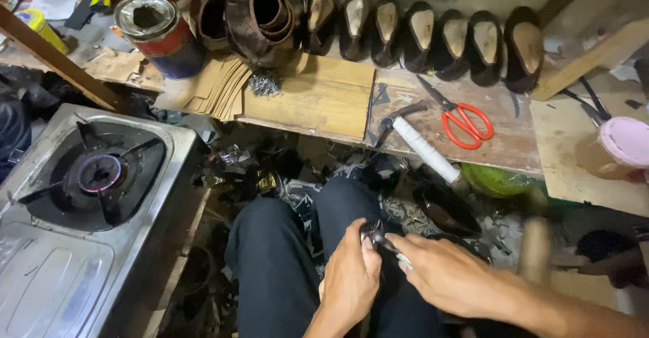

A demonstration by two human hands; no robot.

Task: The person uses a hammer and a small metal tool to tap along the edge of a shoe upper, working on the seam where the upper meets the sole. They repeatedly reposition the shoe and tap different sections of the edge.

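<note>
Desk (pixel 324 101): worn wood, scissors (pixel 463 118), dark shoes (pixel 419 34).
Left hand (pixel 351 277): fingers pinched on dark leather piece (pixel 373 232).
Right hand (pixel 449 274): fingers closed on same piece.

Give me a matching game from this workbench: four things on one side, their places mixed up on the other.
Things:
1. scissors
2. can
3. burner
4. shoes

Places:
A. in a row along the back wall
B. lower left, on the steel stove
C. on the bench, right of the hammer
D. back left of the bench

Pairs: 1-C, 2-D, 3-B, 4-A
</note>
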